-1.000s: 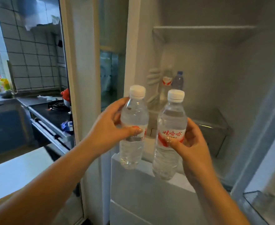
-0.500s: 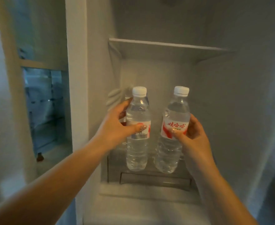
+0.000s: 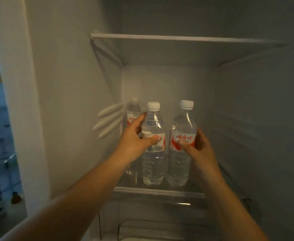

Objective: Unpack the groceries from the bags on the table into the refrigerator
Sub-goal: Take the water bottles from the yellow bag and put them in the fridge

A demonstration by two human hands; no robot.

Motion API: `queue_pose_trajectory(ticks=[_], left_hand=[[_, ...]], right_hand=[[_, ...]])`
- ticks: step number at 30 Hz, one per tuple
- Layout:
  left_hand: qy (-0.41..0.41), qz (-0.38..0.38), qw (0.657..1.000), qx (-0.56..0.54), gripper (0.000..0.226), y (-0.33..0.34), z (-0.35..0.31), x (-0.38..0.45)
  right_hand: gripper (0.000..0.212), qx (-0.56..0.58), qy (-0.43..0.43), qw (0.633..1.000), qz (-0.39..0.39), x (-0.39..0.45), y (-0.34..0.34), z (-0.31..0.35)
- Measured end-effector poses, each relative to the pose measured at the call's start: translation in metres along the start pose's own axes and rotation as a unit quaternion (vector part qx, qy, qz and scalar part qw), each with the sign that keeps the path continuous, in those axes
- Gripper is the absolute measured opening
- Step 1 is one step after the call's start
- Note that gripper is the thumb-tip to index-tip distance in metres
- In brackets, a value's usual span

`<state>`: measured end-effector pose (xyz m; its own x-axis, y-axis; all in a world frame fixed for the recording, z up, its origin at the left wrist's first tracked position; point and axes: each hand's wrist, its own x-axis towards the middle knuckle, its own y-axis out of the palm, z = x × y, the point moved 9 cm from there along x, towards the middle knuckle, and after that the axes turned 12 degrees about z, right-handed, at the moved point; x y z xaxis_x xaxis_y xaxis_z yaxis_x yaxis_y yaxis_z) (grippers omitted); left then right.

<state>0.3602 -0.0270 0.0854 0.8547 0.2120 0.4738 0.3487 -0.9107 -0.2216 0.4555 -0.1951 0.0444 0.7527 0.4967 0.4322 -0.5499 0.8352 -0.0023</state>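
Both arms reach into the open refrigerator. My left hand grips a clear water bottle with a white cap and red label. A second bottle of the same kind is gripped by my right hand. Both bottles are upright, side by side, their bases at or just above the glass shelf; contact with it is unclear. Behind my left hand, at the back left of the shelf, stands a third water bottle, partly hidden.
A white shelf spans the compartment above the bottles. The refrigerator's left wall carries raised ribs. A clear drawer sits under the glass shelf. The right wall is plain. A dim room shows at far left.
Both hands have carried the bottles deeper into the refrigerator and lowered them to the glass shelf. The view has closed in, and the third bottle at the back has come into sight.
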Motion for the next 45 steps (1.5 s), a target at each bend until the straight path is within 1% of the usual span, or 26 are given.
queue_pose_trajectory(ticks=[3, 7, 9, 12, 15, 18, 20, 23, 24, 26, 28, 32, 34, 37, 38, 39, 41, 42, 45], left_hand=[[0.000, -0.004, 1.000, -0.022, 0.072, 0.007, 0.014, 0.014], [0.005, -0.006, 1.000, -0.012, 0.068, 0.017, 0.021, 0.035], [0.002, 0.000, 1.000, -0.011, 0.070, 0.022, 0.025, 0.043], [0.001, 0.011, 1.000, -0.004, 0.077, 0.028, 0.033, 0.051], [0.010, 0.021, 0.999, 0.031, 0.076, 0.034, 0.033, 0.051], [0.037, 0.014, 0.993, 0.108, 0.081, 0.036, 0.029, 0.048], [0.052, 0.017, 0.980, 0.191, 0.094, 0.038, 0.027, 0.040], [0.065, 0.062, 0.944, 0.317, 0.113, 0.050, 0.036, 0.020], [0.065, 0.074, 0.931, 0.352, 0.117, 0.054, 0.043, 0.013], [0.058, 0.081, 0.904, 0.415, 0.118, 0.059, 0.056, 0.003], [0.059, 0.075, 0.896, 0.433, 0.117, 0.060, 0.064, 0.002], [0.060, 0.078, 0.900, 0.424, 0.116, 0.063, 0.071, 0.017], [0.057, 0.075, 0.891, 0.444, 0.115, 0.066, 0.074, 0.027], [0.059, 0.073, 0.881, 0.465, 0.113, 0.071, 0.079, 0.044], [0.054, 0.071, 0.874, 0.478, 0.111, 0.071, 0.081, 0.049], [0.046, 0.065, 0.862, 0.501, 0.110, 0.070, 0.084, 0.054], [0.031, 0.049, 0.828, 0.558, 0.110, 0.066, 0.089, 0.065], [0.023, 0.044, 0.814, 0.578, 0.111, 0.064, 0.092, 0.070], [0.018, 0.042, 0.788, 0.615, 0.112, 0.063, 0.101, 0.083]], right_hand=[[0.077, -0.013, -0.002, 1.000, 0.011, 0.014, -0.007, -0.008], [0.069, -0.028, -0.019, 0.999, 0.008, 0.029, -0.014, -0.010], [0.064, -0.038, -0.020, 0.999, 0.007, 0.035, -0.018, -0.012], [0.068, -0.050, -0.019, 0.998, 0.012, 0.039, -0.022, -0.019], [0.071, -0.072, -0.021, 0.997, 0.024, 0.039, -0.024, -0.021], [0.072, -0.104, -0.024, 0.992, 0.072, 0.037, -0.021, -0.015], [0.077, -0.134, -0.002, 0.985, 0.108, 0.033, -0.017, -0.013], [0.080, -0.187, 0.049, 0.969, 0.152, 0.024, -0.011, -0.020], [0.082, -0.199, 0.058, 0.966, 0.153, 0.022, -0.009, -0.022], [0.086, -0.217, 0.063, 0.965, 0.130, 0.020, -0.010, -0.024], [0.086, -0.232, 0.057, 0.965, 0.106, 0.020, -0.013, -0.026], [0.080, -0.242, 0.054, 0.964, 0.101, 0.026, -0.015, -0.026], [0.076, -0.245, 0.047, 0.963, 0.099, 0.033, -0.018, -0.026], [0.080, -0.267, 0.057, 0.958, 0.086, 0.048, -0.025, -0.033], [0.079, -0.267, 0.060, 0.958, 0.086, 0.053, -0.027, -0.036], [0.074, -0.260, 0.062, 0.960, 0.084, 0.059, -0.029, -0.038], [0.055, -0.231, 0.070, 0.967, 0.086, 0.068, -0.030, -0.040], [0.056, -0.232, 0.067, 0.966, 0.093, 0.073, -0.030, -0.042], [0.065, -0.259, 0.059, 0.959, 0.101, 0.084, -0.029, -0.043]])
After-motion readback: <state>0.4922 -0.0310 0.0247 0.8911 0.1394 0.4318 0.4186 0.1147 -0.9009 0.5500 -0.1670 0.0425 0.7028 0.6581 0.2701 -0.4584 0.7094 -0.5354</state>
